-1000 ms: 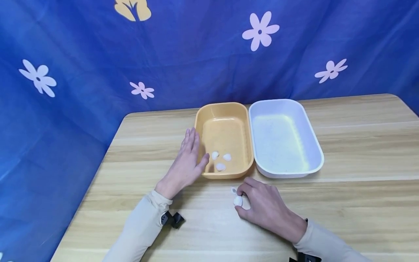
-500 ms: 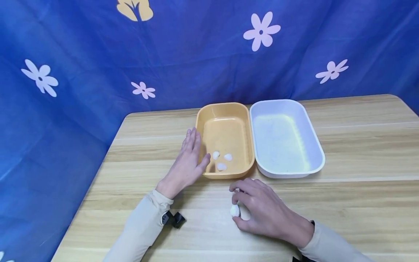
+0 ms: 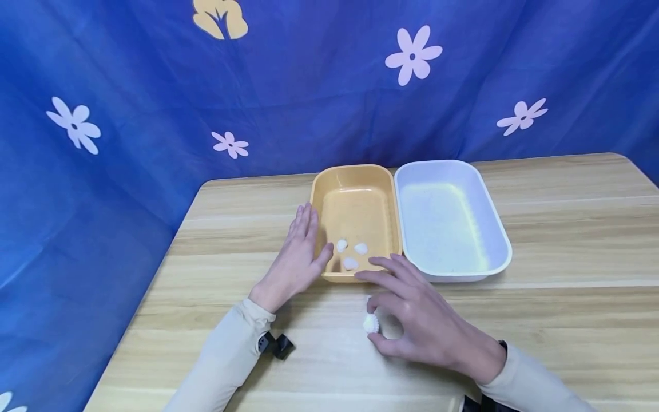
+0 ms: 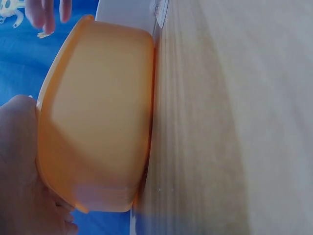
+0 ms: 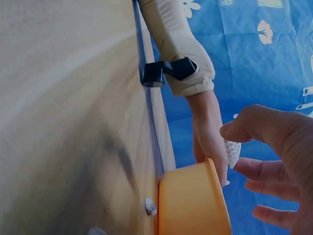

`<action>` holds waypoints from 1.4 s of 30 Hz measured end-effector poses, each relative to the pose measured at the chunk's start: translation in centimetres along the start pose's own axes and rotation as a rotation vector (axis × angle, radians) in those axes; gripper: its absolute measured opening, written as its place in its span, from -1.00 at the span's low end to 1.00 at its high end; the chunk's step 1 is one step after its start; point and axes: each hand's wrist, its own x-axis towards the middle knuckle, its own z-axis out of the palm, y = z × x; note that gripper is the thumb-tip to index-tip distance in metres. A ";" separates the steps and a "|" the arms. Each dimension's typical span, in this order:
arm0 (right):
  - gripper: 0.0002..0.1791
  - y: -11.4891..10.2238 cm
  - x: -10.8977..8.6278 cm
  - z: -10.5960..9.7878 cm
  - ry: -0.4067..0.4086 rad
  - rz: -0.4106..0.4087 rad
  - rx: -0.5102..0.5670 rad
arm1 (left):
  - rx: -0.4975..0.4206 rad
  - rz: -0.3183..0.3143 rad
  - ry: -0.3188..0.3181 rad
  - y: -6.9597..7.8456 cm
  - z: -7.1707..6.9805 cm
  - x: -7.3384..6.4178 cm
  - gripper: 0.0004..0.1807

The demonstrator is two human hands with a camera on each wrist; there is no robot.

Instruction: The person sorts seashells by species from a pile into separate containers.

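My right hand (image 3: 429,323) pinches a white ribbed seashell (image 3: 370,323) between thumb and forefinger, the other fingers spread out. In the right wrist view this seashell (image 5: 233,152) is held above the table. My left hand (image 3: 293,260) rests on the left rim of the orange tray (image 3: 355,214), fingers extended along it and thumb over the near left corner. Three pale seashells (image 3: 350,264) lie in the near end of that tray. Another seashell (image 5: 150,206) lies on the table beside the tray, mostly hidden by my right hand in the head view.
A white tray (image 3: 453,223) stands against the right side of the orange one. Both sit near the back of the wooden table (image 3: 247,212), before a blue flowered curtain (image 3: 319,86). One more shell-like object (image 5: 97,231) shows at the bottom of the right wrist view.
My right hand has picked a seashell up off the table, and its other fingers have spread toward the orange tray. The left hand stays on the rim. The head view has shifted slightly.
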 end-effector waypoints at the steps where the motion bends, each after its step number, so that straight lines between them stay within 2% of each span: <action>1: -0.69 0.2 0.1 0.0 -0.001 0.005 0.005 | 0.001 -0.002 -0.004 0.0 0.0 0.0 -0.18; 9: -0.74 1.4 1.0 0.0 -0.018 0.033 0.022 | 0.000 -0.013 -0.023 0.1 0.0 0.1 -0.19; 15: -0.73 2.2 2.3 -0.8 0.017 0.022 0.013 | -0.010 -0.011 -0.021 0.1 -0.1 0.0 -0.18; 20: -0.75 3.1 3.7 -1.2 0.035 0.069 -0.003 | -0.014 -0.014 -0.022 0.0 -0.2 0.1 -0.18; 27: -0.74 4.3 5.5 -1.0 0.052 0.172 -0.063 | 0.010 -0.003 -0.042 0.1 -0.3 0.2 -0.18; 35: -0.77 4.9 7.1 -0.7 -0.040 0.369 -0.092 | 0.035 -0.001 -0.077 0.2 -0.5 0.1 -0.18; 42: -0.75 6.1 7.8 0.1 -0.092 0.494 -0.186 | 0.047 0.002 -0.099 0.2 -0.8 -0.1 -0.24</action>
